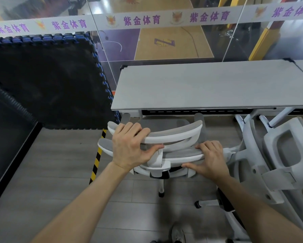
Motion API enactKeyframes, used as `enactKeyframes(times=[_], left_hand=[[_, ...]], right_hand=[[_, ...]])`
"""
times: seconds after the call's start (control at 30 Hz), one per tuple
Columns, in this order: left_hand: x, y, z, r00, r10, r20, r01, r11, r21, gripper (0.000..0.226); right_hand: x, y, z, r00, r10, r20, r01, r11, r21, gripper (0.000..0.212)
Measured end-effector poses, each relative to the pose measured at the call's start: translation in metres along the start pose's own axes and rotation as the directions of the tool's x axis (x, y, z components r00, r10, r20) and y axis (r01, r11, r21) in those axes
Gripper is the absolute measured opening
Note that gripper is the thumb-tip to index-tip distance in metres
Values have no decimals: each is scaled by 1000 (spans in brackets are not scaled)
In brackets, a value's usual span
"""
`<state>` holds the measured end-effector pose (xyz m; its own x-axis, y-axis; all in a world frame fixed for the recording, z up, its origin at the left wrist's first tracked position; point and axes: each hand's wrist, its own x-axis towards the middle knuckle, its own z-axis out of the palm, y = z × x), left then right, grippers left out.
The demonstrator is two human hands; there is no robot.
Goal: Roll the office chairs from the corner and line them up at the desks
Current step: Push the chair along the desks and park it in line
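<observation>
Left hand (129, 148): fingers curled over the headrest (173, 135) of the office chair (164, 155), thumb beneath. Right hand (211, 156): fingers lying fairly straight on the backrest's top edge. The chair faces the grey surface (208, 85), seat partly under it; a second chair (278, 155) stands just right.

Single head view: looks forward and steeply down from just behind the chair (164, 137), close above it; table (199, 86) directly beyond the chair.
</observation>
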<state>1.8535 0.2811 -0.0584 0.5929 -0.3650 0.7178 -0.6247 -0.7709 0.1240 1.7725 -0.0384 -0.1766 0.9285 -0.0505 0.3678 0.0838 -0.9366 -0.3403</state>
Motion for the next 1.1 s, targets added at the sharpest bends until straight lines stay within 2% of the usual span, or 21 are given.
enactKeyframes(times=[0.67,0.9,1.1], left_hand=[[-1,11,-3,1000,1,24,-1,1000,12,62],[-6,14,-7,999,-5,37,4,1000,12,65],[2,15,-7,998,9,69,-10,1000,18,66]], right_hand=[[-6,-2,-9,1000,21,18,-21,999,36,97],[-10,-8,-20,991,70,117,-67,997,-28,93],[-2,-11,-33,959,135,249,-103,985,-136,106]])
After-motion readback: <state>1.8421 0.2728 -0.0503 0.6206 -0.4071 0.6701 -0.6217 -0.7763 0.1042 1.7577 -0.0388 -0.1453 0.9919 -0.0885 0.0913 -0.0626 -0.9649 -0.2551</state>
